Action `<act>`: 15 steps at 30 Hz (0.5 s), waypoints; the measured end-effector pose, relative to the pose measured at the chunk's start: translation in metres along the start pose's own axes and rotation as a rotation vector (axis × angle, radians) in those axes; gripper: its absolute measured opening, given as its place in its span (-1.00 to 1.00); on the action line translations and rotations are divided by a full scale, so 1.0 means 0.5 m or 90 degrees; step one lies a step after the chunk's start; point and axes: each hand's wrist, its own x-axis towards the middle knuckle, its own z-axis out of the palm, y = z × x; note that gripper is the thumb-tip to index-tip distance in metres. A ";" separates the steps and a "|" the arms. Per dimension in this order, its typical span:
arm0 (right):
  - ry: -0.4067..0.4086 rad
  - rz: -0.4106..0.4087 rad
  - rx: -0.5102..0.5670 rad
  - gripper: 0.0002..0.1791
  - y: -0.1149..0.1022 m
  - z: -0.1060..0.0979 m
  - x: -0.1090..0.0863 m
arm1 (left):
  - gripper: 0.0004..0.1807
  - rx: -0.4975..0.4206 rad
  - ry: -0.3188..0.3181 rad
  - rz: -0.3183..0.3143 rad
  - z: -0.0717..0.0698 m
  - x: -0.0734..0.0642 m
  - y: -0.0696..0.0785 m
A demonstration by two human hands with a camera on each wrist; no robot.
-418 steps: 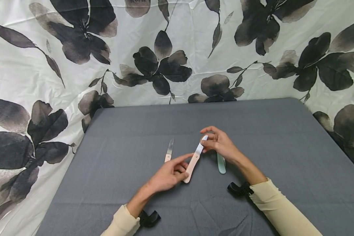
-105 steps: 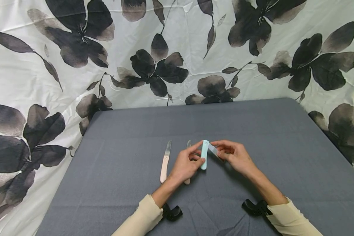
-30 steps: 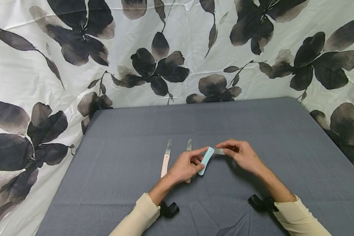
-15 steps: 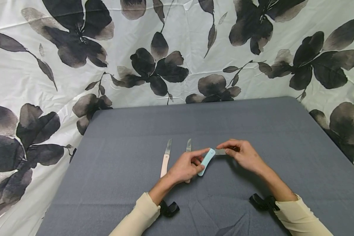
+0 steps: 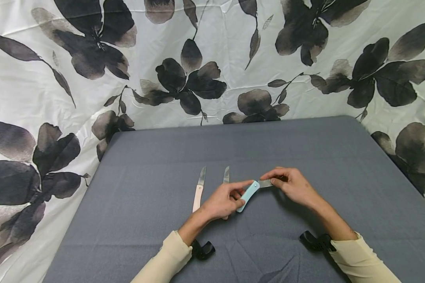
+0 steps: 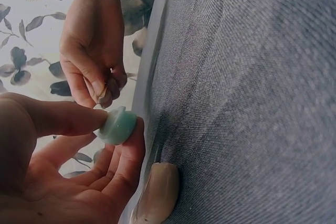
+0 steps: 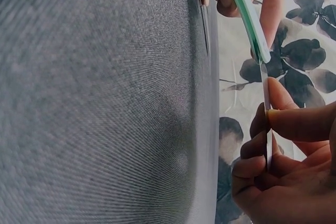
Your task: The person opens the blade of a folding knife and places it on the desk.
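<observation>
A folding knife with a mint-green handle (image 5: 248,195) is held up between the two hands. My left hand (image 5: 222,199) grips the handle between thumb and fingers, its index finger stretched along to the pivot end. My right hand (image 5: 291,185) pinches the steel blade (image 7: 264,85), which stands out at an angle from the handle. In the left wrist view the rounded butt of the mint handle (image 6: 118,128) faces the camera. Left of it, two pink-handled knives lie with blades out: one knife (image 5: 198,195) is mostly visible, the other knife (image 5: 226,174) is largely behind my left hand.
Grey cloth covers the table (image 5: 163,153), with wrinkles near the front. A white floral fabric (image 5: 248,78) hangs behind it and along both sides. Black camera mounts (image 5: 203,250) sit on both wrists, beside the cream sleeves.
Earlier both hands held a pink knife, which now lies on the table. The mint knife has been picked up, and its blade has swung wider from the handle since 3.5 s ago.
</observation>
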 end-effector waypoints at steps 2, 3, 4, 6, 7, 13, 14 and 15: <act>-0.003 -0.001 -0.002 -0.72 0.000 -0.001 0.000 | -0.33 0.006 -0.004 0.000 0.000 0.000 0.000; -0.005 -0.001 -0.001 -0.72 0.000 -0.001 -0.001 | -0.33 0.010 -0.007 0.000 0.000 -0.001 0.000; -0.006 -0.002 -0.002 -0.73 -0.001 -0.001 -0.001 | -0.33 0.014 -0.009 0.001 0.000 -0.001 0.001; -0.010 -0.002 -0.005 -0.73 -0.001 -0.002 -0.001 | -0.33 0.019 -0.014 0.003 0.000 -0.001 0.001; -0.012 -0.003 -0.006 -0.73 -0.001 -0.002 -0.001 | -0.33 0.020 -0.016 0.004 0.000 -0.002 0.002; -0.022 -0.001 -0.015 -0.73 -0.002 -0.005 -0.001 | -0.33 0.024 -0.027 -0.002 0.002 -0.002 0.003; -0.023 0.000 -0.016 -0.73 -0.002 -0.006 -0.001 | -0.33 0.025 -0.028 -0.004 0.003 -0.002 0.003; -0.025 0.003 -0.017 -0.73 -0.002 -0.007 -0.002 | -0.32 0.027 -0.029 -0.005 0.003 -0.002 0.004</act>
